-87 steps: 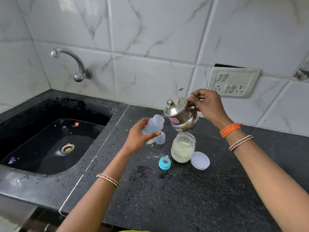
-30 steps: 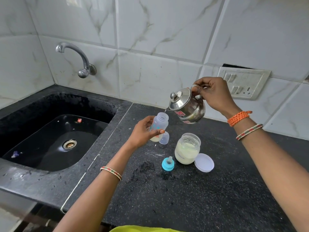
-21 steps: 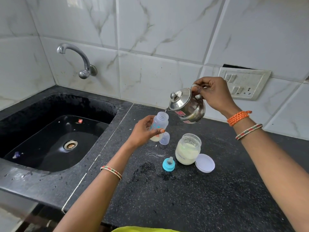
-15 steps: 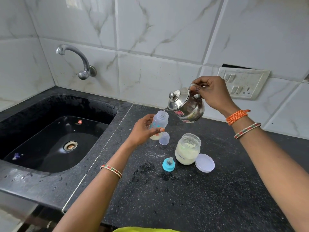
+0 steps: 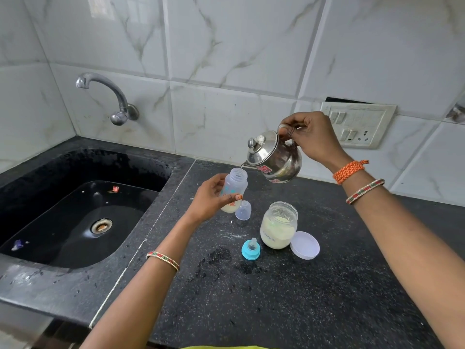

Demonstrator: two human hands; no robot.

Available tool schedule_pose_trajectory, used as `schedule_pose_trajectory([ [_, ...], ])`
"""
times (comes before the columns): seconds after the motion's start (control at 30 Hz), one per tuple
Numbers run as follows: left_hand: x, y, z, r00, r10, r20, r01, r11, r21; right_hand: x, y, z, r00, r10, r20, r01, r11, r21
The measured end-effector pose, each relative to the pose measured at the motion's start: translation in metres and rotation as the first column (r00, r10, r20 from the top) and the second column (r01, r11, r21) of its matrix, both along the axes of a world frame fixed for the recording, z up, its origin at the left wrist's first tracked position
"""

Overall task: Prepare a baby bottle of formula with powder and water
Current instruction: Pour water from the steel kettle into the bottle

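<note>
My left hand (image 5: 210, 195) grips an open baby bottle (image 5: 235, 187) above the black counter (image 5: 289, 298); pale powder sits in the bottle's bottom. My right hand (image 5: 310, 138) holds a small steel kettle (image 5: 273, 157) by its handle, tipped left, with its spout right at the bottle's mouth. Below stands an open glass jar of formula powder (image 5: 278, 229), its white lid (image 5: 305, 245) lying beside it on the right. The blue ring with the teat (image 5: 250, 253) rests on the counter in front of the jar. A clear bottle cap (image 5: 243, 210) stands just behind my left hand.
A black sink (image 5: 75, 222) with a drain and bits of debris fills the left side, under a steel tap (image 5: 110, 96) on the tiled wall. A switch plate (image 5: 357, 124) is on the wall behind my right hand. Wet patches mark the counter near the teat.
The kettle has risen a little and tipped further, its spout staying at the bottle's mouth. My left hand keeps the bottle in the same spot.
</note>
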State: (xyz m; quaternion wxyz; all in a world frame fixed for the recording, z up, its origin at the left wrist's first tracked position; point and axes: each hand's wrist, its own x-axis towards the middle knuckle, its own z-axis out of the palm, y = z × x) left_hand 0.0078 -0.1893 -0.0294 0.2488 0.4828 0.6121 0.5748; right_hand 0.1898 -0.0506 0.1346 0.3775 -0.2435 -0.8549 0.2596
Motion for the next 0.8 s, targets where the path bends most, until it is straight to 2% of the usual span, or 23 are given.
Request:
schedule_pose_trajectory([
  [0.33,-0.004,0.001,-0.001,1.000,-0.014,0.015,0.014,1.000,-0.025,-0.001,0.002,0.009,0.999,-0.009,0.049,0.007,0.999,0.037],
  [0.8,-0.004,-0.001,-0.003,1.000,-0.005,-0.009,0.004,1.000,-0.030,-0.004,-0.002,0.011,0.999,0.001,0.032,-0.003,0.999,0.049],
])
